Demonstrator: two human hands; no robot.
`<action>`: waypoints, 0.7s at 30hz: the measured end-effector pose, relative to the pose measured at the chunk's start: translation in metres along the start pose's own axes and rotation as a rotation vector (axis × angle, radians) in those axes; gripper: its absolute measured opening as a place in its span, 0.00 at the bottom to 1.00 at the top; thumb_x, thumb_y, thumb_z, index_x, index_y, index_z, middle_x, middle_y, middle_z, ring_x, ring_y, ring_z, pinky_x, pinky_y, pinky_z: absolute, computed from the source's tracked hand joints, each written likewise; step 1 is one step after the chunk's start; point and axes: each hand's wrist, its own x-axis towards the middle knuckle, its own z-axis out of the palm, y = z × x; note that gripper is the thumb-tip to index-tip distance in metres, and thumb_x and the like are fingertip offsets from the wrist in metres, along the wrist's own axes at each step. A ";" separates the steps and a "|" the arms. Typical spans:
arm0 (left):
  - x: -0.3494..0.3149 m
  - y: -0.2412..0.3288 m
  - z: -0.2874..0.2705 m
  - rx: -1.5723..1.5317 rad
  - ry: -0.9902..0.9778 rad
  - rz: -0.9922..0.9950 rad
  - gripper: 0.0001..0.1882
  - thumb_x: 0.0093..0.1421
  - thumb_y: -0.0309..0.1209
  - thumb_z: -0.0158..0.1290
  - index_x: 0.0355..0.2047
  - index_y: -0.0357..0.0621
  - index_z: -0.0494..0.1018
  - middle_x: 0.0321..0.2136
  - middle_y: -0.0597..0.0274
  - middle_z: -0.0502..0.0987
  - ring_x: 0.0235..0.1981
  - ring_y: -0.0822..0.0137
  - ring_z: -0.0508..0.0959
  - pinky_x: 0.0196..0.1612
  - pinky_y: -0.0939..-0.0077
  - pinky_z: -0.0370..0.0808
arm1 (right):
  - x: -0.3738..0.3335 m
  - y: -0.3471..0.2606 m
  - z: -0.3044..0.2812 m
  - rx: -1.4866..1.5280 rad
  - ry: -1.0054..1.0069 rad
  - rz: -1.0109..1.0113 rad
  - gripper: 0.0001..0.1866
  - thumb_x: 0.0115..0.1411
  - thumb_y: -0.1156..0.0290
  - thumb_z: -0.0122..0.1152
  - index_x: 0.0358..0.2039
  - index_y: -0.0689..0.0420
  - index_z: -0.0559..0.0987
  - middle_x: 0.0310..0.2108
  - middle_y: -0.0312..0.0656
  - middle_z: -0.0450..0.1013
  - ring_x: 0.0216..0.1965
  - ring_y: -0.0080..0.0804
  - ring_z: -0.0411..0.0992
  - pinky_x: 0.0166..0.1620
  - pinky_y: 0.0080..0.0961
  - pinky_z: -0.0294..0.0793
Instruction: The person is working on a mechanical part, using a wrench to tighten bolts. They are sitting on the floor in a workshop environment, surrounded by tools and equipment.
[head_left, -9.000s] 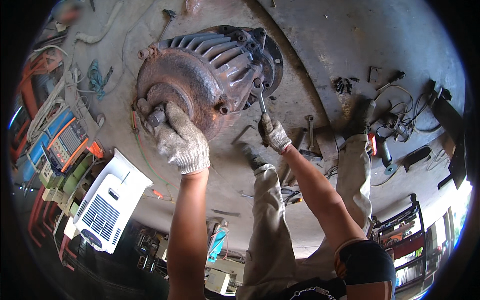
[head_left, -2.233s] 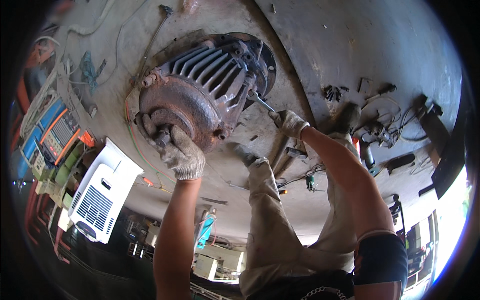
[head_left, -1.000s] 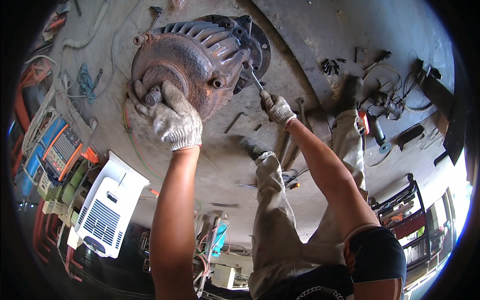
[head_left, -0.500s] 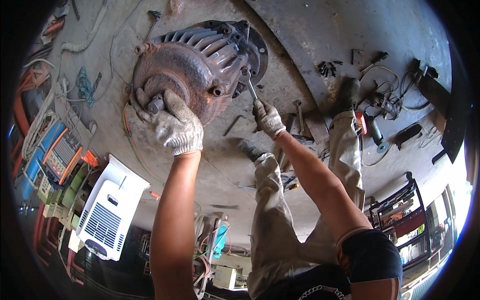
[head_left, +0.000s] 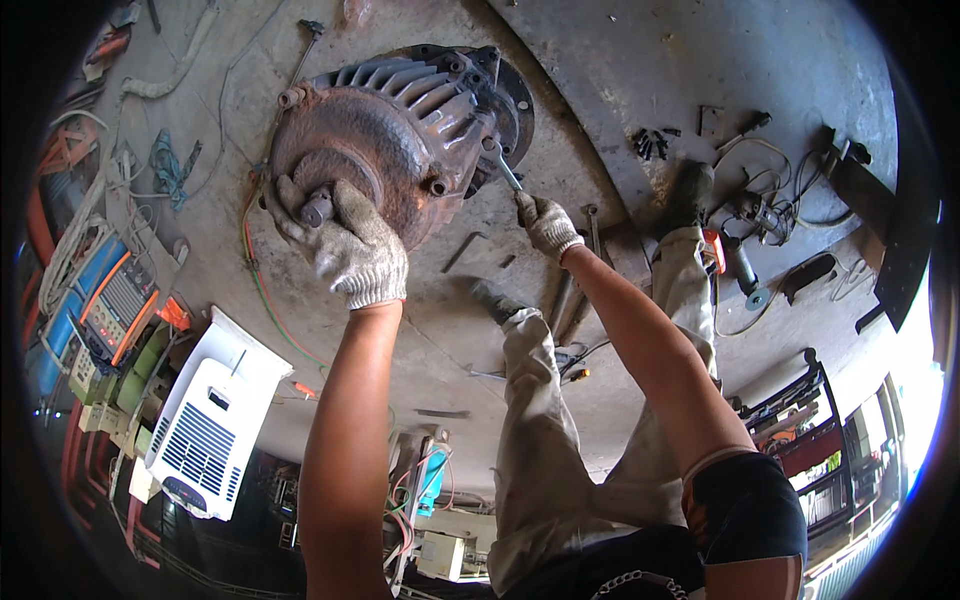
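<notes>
A rusty, finned cast-metal housing (head_left: 360,130) lies on the concrete floor, a dark round flange at its far right. My left hand (head_left: 360,245), in a whitish knitted glove, curls its fingers and thumb around the stubby shaft end (head_left: 317,208) at the housing's round face. In my gloved right hand (head_left: 550,228) is a steel wrench (head_left: 507,172), gripped near its lower end. The wrench's upper end meets the housing's right edge by a bolt position; its exact seating is too small to tell. Below the housing lies an L-shaped hex key (head_left: 463,250).
To the right lie several dark bolts (head_left: 655,142), an angle grinder (head_left: 745,270) and tangled cables. Another wrench (head_left: 593,228) is beside my right wrist. At left are a white louvred appliance (head_left: 200,430), a red-green hose (head_left: 262,285) and a blue-orange machine (head_left: 115,305). My shoes stand near the tools.
My right hand has shifted slightly right with the wrench, whose handle now slants more. My left hand stays around the shaft end, and the view has moved a little.
</notes>
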 end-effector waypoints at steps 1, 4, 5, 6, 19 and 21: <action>0.000 0.000 -0.001 0.011 0.007 0.008 0.27 0.71 0.42 0.41 0.45 0.22 0.73 0.60 0.27 0.65 0.62 0.34 0.63 0.67 0.46 0.56 | 0.002 0.000 -0.005 -0.007 -0.021 -0.026 0.34 0.70 0.40 0.40 0.34 0.61 0.79 0.27 0.60 0.73 0.33 0.62 0.70 0.41 0.47 0.69; 0.001 -0.003 -0.002 0.036 -0.068 -0.023 0.31 0.69 0.41 0.46 0.59 0.21 0.59 0.63 0.27 0.59 0.64 0.35 0.60 0.68 0.49 0.56 | 0.012 0.006 -0.024 -0.150 -0.025 -0.013 0.34 0.70 0.41 0.41 0.34 0.61 0.79 0.26 0.60 0.72 0.32 0.61 0.69 0.41 0.47 0.69; 0.001 -0.004 -0.001 0.039 -0.100 -0.045 0.38 0.68 0.41 0.49 0.65 0.21 0.51 0.64 0.28 0.56 0.65 0.36 0.59 0.68 0.50 0.56 | 0.014 0.007 -0.027 -0.176 -0.090 -0.019 0.34 0.70 0.41 0.41 0.34 0.62 0.79 0.27 0.61 0.73 0.33 0.62 0.69 0.41 0.47 0.70; 0.001 -0.005 -0.001 -0.050 -0.099 -0.074 0.35 0.68 0.41 0.49 0.63 0.20 0.55 0.64 0.27 0.56 0.66 0.35 0.58 0.68 0.49 0.56 | 0.015 0.008 -0.031 -0.172 -0.154 -0.012 0.33 0.70 0.41 0.41 0.33 0.62 0.79 0.27 0.62 0.73 0.33 0.62 0.69 0.41 0.47 0.69; 0.001 -0.006 0.001 -0.295 0.011 -0.081 0.18 0.68 0.35 0.49 0.34 0.24 0.69 0.64 0.24 0.56 0.66 0.28 0.53 0.66 0.35 0.52 | 0.092 -0.115 -0.177 -1.003 -0.661 -0.107 0.38 0.67 0.36 0.45 0.52 0.61 0.79 0.44 0.54 0.79 0.45 0.49 0.77 0.52 0.41 0.76; 0.003 -0.005 -0.002 -0.021 -0.026 0.106 0.20 0.67 0.36 0.49 0.33 0.24 0.70 0.63 0.21 0.56 0.66 0.28 0.55 0.67 0.37 0.53 | 0.080 -0.103 -0.175 -0.857 -0.601 -0.192 0.40 0.66 0.33 0.44 0.49 0.61 0.81 0.45 0.53 0.79 0.50 0.47 0.76 0.57 0.39 0.70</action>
